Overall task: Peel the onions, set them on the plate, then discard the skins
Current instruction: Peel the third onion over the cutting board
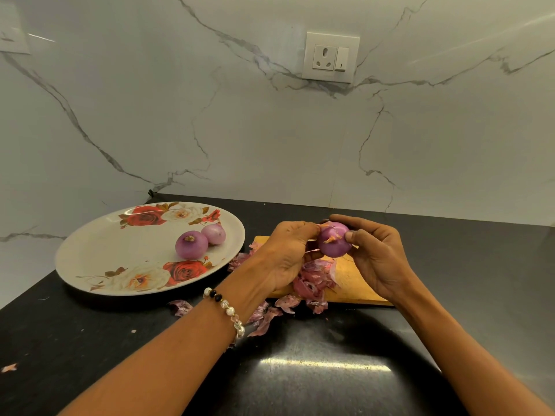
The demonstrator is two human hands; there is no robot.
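Note:
A purple onion [334, 243] is held above a wooden cutting board [350, 285]. My right hand [377, 256] grips the onion from the right, thumb on its front. My left hand [288, 253] pinches a thin strip of skin at the onion's upper left. Two peeled onions, one [191, 245] in front and one [213, 234] behind, lie on a white plate [99, 259] with rose prints at the left. Loose pink skins [312, 280] are heaped on the board under my hands, and more skins [267, 318] lie on the black counter in front of it.
The black counter [300, 370] runs to a marble wall with a socket and switch [330, 57]. A small skin scrap [9, 367] lies at the far left edge. A bead bracelet [228, 310] circles my left wrist.

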